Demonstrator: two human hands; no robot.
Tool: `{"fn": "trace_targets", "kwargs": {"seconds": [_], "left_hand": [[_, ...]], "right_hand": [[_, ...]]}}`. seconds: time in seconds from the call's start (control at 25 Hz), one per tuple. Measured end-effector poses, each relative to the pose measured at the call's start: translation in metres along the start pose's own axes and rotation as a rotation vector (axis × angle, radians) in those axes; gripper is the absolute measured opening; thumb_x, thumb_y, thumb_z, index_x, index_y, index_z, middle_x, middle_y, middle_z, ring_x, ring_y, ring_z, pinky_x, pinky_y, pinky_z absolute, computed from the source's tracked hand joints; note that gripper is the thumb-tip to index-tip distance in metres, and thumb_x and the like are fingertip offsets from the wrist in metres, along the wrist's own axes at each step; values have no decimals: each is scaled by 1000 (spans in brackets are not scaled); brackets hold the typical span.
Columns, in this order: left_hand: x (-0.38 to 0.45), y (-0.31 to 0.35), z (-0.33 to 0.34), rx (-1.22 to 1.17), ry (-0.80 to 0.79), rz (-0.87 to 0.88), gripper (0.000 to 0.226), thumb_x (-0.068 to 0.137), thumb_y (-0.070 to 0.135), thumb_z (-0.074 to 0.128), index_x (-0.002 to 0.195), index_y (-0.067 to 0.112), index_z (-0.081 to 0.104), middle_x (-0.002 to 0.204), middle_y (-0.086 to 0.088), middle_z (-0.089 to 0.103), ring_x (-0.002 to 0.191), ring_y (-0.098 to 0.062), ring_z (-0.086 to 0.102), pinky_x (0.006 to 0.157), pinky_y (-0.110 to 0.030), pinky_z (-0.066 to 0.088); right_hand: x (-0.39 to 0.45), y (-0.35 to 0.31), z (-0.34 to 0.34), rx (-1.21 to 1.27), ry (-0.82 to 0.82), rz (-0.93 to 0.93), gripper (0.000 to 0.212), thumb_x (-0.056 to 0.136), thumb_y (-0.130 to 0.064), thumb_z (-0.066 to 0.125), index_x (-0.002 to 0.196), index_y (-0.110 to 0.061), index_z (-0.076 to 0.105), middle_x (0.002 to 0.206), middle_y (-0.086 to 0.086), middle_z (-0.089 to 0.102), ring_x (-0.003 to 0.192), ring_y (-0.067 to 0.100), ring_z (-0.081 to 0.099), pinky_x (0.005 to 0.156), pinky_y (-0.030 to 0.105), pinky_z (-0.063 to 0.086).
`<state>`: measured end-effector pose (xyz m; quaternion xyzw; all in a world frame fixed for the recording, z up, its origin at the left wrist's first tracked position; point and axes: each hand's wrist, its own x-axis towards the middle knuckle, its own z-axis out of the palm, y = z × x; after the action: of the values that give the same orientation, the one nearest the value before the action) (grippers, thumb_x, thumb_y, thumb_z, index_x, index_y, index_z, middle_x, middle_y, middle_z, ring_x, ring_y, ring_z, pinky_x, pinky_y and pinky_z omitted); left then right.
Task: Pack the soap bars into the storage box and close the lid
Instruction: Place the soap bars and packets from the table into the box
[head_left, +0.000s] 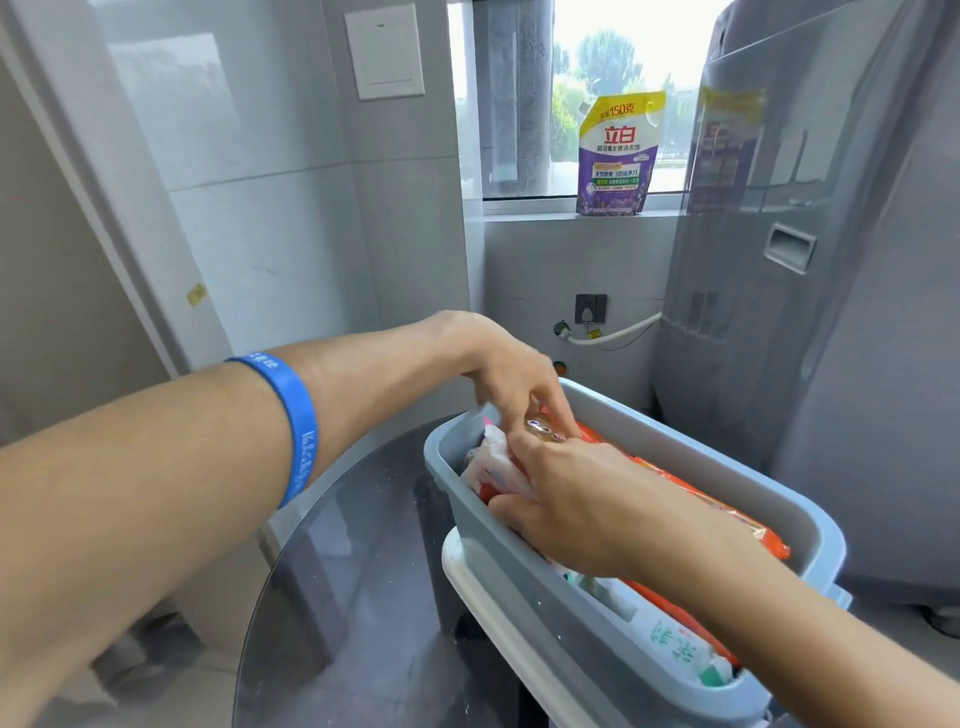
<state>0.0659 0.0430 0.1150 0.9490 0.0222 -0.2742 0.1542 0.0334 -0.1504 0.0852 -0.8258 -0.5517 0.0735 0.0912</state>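
A grey-blue storage box (691, 457) stands on a round glass table, filled with wrapped soap bars: orange packs (696, 493) along the far side, a white-and-green pack (675, 647) near me. Both hands reach into its far-left end. My left hand (506, 371) comes from above, fingertips pinching a small soap bar (543, 428) with a patterned wrapper. My right hand (576, 506) lies over the contents, its fingers curled around a white-pink wrapped pack (491, 462). The white lid (498, 608) leans under the box's near side.
The glass table (353, 597) extends left of the box. A washing machine (831, 312) stands at the right. A purple detergent pouch (618, 156) sits on the windowsill. Tiled walls close in at the left and behind.
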Motion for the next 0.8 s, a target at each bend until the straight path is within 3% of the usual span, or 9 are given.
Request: {"fn": "trace_targets", "kwargs": {"seconds": [0.04, 0.12, 0.2, 0.28, 0.36, 0.44, 0.52, 0.68, 0.8], "left_hand": [[-5, 0, 5, -187, 50, 10, 54, 79, 7, 71, 125, 36, 67, 129, 18, 65, 123, -6, 56, 104, -39, 47], [-15, -14, 24, -518, 310, 75, 51, 78, 1, 60, 118, 30, 71, 118, 16, 71, 113, -3, 63, 88, -26, 53], [-28, -31, 51, -950, 626, 152, 44, 81, 4, 57, 117, 25, 72, 125, 3, 69, 113, -8, 64, 83, -22, 51], [-32, -52, 90, -1362, 826, 179, 37, 90, 16, 54, 122, 25, 68, 135, -2, 63, 123, -14, 59, 90, -30, 49], [-27, -56, 123, -1685, 704, 255, 40, 93, 24, 50, 132, 22, 61, 136, -10, 62, 123, -24, 60, 99, -38, 46], [-19, -55, 136, -1797, 625, 315, 44, 94, 21, 47, 136, 19, 58, 135, -19, 61, 123, -33, 59, 103, -43, 44], [-18, -55, 137, -1831, 637, 338, 41, 96, 21, 44, 134, 17, 60, 132, -23, 61, 121, -36, 60, 98, -43, 50], [-18, -53, 140, -1920, 722, 317, 44, 93, 28, 44, 128, 13, 65, 125, -25, 64, 115, -39, 63, 95, -48, 53], [-18, -47, 142, -1978, 770, 270, 52, 93, 42, 41, 124, 10, 67, 117, -22, 70, 108, -36, 68, 82, -44, 58]], "right_hand": [[1, 0, 9, -78, -15, -38, 47, 98, -42, 40, 140, -22, 36, 132, 9, 50, 88, 30, 51, 71, 37, 41], [2, -2, 23, -174, 34, -48, 60, 101, -50, 24, 151, -19, 18, 148, 11, 35, 121, 35, 46, 92, 47, 39], [3, 0, 30, -58, 62, -65, 70, 98, -58, 15, 156, -22, -3, 165, -1, 6, 149, 25, 12, 114, 49, 20], [6, 0, 31, 68, 38, -150, 65, 102, -49, 17, 155, -27, -14, 164, -12, -16, 150, 13, -13, 121, 42, 0], [15, -2, 30, 78, 45, -218, 62, 104, -37, 23, 155, -29, -10, 164, -13, -13, 150, 11, -13, 122, 39, -2], [28, -11, 32, 44, 78, -225, 58, 104, -39, 26, 156, -27, 3, 165, -8, 2, 151, 15, -3, 121, 40, 3], [38, -22, 39, -3, 103, -220, 57, 103, -44, 27, 155, -25, 12, 164, -3, 10, 150, 19, 3, 121, 40, 5], [52, -33, 47, 26, -62, -142, 70, 97, -61, 21, 156, -32, -3, 165, -4, -11, 151, 20, -10, 121, 46, -4], [66, -40, 50, 44, -72, -77, 76, 93, -68, 21, 155, -33, -5, 166, -6, -10, 151, 22, -10, 120, 53, -3]]}}
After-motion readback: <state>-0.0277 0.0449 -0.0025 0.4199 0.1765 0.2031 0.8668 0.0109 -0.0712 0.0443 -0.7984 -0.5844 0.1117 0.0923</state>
